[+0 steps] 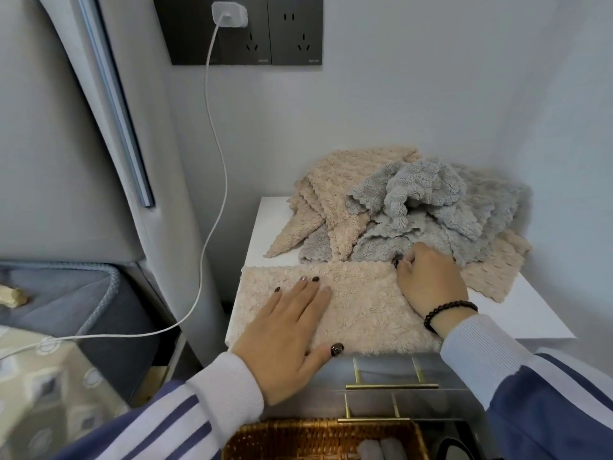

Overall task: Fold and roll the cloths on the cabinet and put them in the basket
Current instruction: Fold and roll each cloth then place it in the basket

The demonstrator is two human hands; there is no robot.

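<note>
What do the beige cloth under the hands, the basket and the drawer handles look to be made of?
Beige cloth: soft fleece or microfibre, judging by its fuzzy, nubby pile; matte.
Basket: woven wicker or rattan, by the brown plaited strands with a slight sheen.
Drawer handles: probably brass-toned metal, thin gold-coloured bars.

White charger point(229, 15) plugged into the dark wall socket panel point(247, 30), its cable point(212, 180) drooping left toward the bed point(49, 293). Grey padded headboard point(49, 144) far left.
</note>
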